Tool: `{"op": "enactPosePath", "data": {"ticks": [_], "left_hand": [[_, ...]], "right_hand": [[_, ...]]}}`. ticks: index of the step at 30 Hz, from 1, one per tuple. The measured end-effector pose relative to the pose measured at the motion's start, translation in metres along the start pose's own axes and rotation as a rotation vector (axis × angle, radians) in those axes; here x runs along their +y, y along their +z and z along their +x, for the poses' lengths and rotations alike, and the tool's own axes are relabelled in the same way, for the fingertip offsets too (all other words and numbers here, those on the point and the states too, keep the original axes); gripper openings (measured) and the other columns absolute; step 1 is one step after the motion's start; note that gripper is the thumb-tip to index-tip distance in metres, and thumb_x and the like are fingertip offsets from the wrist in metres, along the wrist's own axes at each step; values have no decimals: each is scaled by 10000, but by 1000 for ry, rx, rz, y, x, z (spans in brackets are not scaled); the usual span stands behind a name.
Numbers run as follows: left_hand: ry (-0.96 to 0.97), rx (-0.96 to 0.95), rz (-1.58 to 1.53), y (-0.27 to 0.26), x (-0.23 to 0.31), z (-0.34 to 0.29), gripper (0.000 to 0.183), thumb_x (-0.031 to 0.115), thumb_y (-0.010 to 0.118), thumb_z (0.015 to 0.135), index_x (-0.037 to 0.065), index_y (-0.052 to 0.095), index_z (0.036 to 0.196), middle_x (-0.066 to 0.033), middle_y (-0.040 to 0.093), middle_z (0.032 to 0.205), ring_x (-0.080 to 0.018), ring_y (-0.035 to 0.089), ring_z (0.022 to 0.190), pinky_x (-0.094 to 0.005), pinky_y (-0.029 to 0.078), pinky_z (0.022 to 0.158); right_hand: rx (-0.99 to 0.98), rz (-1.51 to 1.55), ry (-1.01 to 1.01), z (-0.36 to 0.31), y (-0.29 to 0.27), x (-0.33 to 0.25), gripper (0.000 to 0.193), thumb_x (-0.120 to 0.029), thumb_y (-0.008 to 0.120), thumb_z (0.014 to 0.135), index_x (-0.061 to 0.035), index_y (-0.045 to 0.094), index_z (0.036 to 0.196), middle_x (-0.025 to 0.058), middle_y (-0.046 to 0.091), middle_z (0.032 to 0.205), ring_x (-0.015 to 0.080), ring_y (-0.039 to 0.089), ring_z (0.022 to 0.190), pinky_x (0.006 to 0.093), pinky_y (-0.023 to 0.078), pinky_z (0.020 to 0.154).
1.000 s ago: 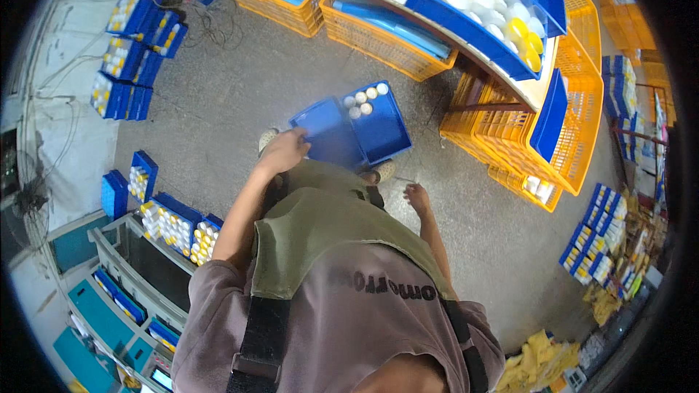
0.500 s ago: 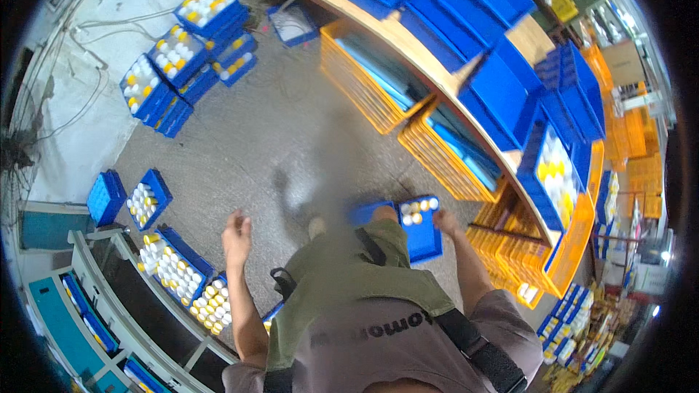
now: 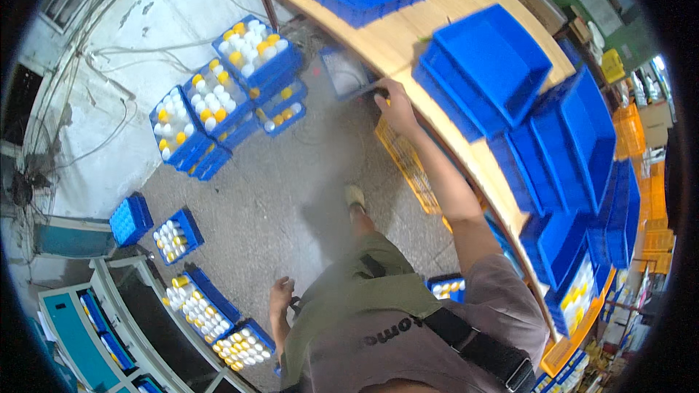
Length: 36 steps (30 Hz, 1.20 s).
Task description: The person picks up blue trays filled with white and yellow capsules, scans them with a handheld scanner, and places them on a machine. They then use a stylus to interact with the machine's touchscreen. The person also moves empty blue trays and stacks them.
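Note:
My right hand point(image 3: 395, 109) is stretched forward beside the near edge of the wooden table point(image 3: 466, 137), its fingers loosely bent and apart with nothing seen in them. Just past it on the floor lies a shallow blue tray point(image 3: 342, 73) with pale contents. By my left hip hangs my left hand point(image 3: 282, 295), fingers slightly apart and holding nothing visible. Blue crates of white and yellow-capped bottles point(image 3: 200, 309) stand on the floor to its left. On the table, empty blue crates point(image 3: 502, 58) are stacked in several groups.
Stacked blue crates of bottles point(image 3: 251, 47) stand by the far left wall. An orange slatted crate point(image 3: 409, 167) sits under the table edge. Teal-and-grey cabinets point(image 3: 73, 320) line the left side, and loose cables point(image 3: 124, 51) run along the wall.
My right hand has swung forward from beside a low blue tray of bottles to the table edge. I have moved forward, and the left hand now hangs closer to my hip.

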State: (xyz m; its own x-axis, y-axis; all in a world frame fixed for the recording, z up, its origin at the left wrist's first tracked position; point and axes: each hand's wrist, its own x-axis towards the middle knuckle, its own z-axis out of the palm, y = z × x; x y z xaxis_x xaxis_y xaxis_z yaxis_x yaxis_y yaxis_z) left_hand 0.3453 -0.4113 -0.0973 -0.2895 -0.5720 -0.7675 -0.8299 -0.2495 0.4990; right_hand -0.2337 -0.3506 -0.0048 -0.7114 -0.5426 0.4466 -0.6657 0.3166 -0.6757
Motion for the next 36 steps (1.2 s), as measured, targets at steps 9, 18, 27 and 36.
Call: {"op": "enactPosePath", "data": {"ticks": [9, 18, 27, 36], "left_hand": [[36, 55, -309, -66, 189, 96, 514, 304, 603, 919, 14, 500, 1331, -137, 629, 1162, -224, 616, 1029, -347, 491, 817], [-49, -235, -484, -106, 313, 352, 436, 283, 590, 934, 6, 523, 1263, -104, 648, 1083, -207, 638, 935, -334, 522, 742], [-69, -347, -1111, -4, 501, 592, 235, 197, 627, 919, 59, 566, 1100, -54, 598, 1031, -191, 599, 876, -334, 499, 768], [-514, 180, -1765, -46, 612, 590, 515, 273, 668, 873, 60, 483, 1304, -110, 480, 1340, -306, 503, 1129, -399, 498, 902]], "right_hand": [[332, -507, 1059, 199, 51, 146, 405, -201, 433, 947, 43, 461, 1269, 238, 540, 1207, 365, 530, 1172, 502, 435, 970], [215, -455, 845, 152, -19, 292, 304, -232, 566, 892, 64, 634, 910, 138, 664, 876, 238, 602, 713, 371, 491, 597], [-50, 244, 1085, 42, 13, -4, 100, -136, 570, 902, -83, 508, 845, 14, 488, 707, 125, 500, 645, 289, 438, 566], [-571, -23, 1138, 7, 57, -108, 375, -174, 597, 916, -24, 470, 1235, 61, 590, 856, 146, 578, 667, 274, 479, 549]]}}
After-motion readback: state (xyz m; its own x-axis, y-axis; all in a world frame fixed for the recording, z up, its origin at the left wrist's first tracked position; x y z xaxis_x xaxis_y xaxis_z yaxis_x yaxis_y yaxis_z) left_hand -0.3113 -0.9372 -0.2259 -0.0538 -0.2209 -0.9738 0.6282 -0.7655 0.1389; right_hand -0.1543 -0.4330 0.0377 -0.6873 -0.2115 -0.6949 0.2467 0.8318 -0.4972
